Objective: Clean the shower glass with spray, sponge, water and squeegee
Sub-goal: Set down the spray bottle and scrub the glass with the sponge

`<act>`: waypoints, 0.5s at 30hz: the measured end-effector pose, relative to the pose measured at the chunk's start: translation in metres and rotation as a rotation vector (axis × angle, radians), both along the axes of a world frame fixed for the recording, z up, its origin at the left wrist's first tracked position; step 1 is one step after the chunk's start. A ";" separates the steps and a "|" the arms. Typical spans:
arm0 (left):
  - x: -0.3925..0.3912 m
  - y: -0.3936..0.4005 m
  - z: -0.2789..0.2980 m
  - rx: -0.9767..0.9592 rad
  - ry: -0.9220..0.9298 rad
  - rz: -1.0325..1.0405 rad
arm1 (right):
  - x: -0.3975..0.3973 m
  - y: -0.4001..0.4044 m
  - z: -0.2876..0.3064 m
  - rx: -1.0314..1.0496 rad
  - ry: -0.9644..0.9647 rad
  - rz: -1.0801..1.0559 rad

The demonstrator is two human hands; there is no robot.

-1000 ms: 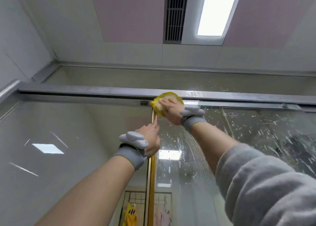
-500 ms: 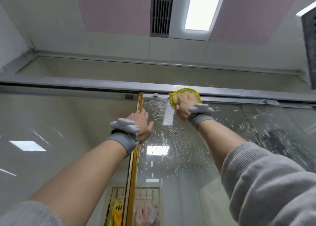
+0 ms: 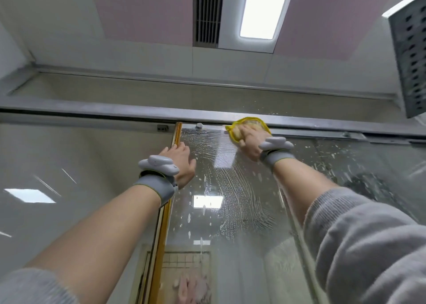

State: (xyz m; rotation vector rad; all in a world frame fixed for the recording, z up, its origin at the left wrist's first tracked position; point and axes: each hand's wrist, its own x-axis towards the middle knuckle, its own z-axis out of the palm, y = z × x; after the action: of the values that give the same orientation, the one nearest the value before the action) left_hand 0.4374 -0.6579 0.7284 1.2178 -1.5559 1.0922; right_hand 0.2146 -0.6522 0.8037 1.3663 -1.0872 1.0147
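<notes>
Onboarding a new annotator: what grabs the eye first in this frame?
The yellow sponge, pressed by the right hand at the top of the soapy shower glass under the metal rail. Next, the left hand on the glass's gold edge strip, and the bright ceiling light overhead.

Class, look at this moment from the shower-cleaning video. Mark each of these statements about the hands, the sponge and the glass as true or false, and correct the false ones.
1. The right hand presses a yellow sponge against the top of the shower glass. True.
2. The left hand holds a squeegee. False: it holds no tool and rests at the gold door edge.
3. The glass below the sponge is dry and spotless. False: soapy streaks cover it.
4. A lit ceiling light sits beside a vent. True.
5. Both wrists are bare. False: each wears a grey band.
</notes>
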 end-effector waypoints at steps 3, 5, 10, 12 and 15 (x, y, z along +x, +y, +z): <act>0.000 -0.002 0.003 -0.005 0.017 -0.004 | -0.052 0.022 -0.015 0.009 -0.244 -0.181; -0.001 -0.005 0.005 -0.021 0.047 0.000 | -0.032 0.012 -0.016 -0.009 -0.135 -0.139; -0.029 -0.005 0.000 0.033 0.032 -0.026 | -0.025 0.002 -0.008 0.030 0.096 0.056; -0.043 -0.002 -0.004 0.046 -0.018 -0.054 | -0.073 0.015 -0.006 0.009 -0.066 -0.083; -0.066 0.002 0.001 0.044 -0.066 -0.056 | -0.106 0.013 -0.004 -0.021 -0.179 -0.175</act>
State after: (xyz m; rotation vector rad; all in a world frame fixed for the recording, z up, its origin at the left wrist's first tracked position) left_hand 0.3715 -0.6561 0.7292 1.1706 -1.6624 1.0758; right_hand 0.1089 -0.6396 0.7993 1.1572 -1.3020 1.0301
